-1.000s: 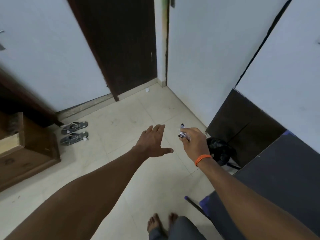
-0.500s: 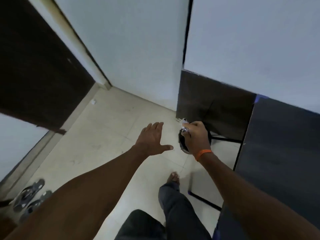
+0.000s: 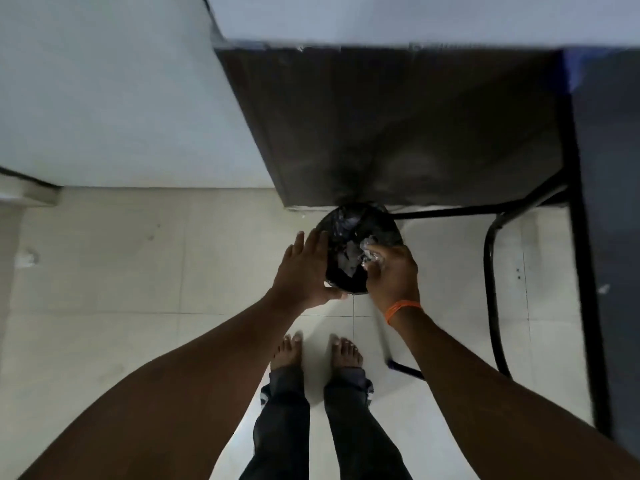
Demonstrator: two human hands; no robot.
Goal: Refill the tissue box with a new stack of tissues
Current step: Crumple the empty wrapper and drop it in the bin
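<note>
Head view: a small crumpled wrapper (image 3: 372,258) is pinched in the fingers of the right hand (image 3: 393,275), held over the mouth of a bin lined with a black bag (image 3: 360,237); the left hand (image 3: 304,268) is spread flat against the bin's near side. The wrapper is best released only once it is squarely above the opening, the bin being steadied meanwhile. No tissue box or tissue stack is seen. Pale floor tiles (image 3: 138,258), white walls and a dark desk (image 3: 415,126) surround the bin.

Bin (image 3: 360,233) between hands, before feet (image 3: 317,351)
</note>
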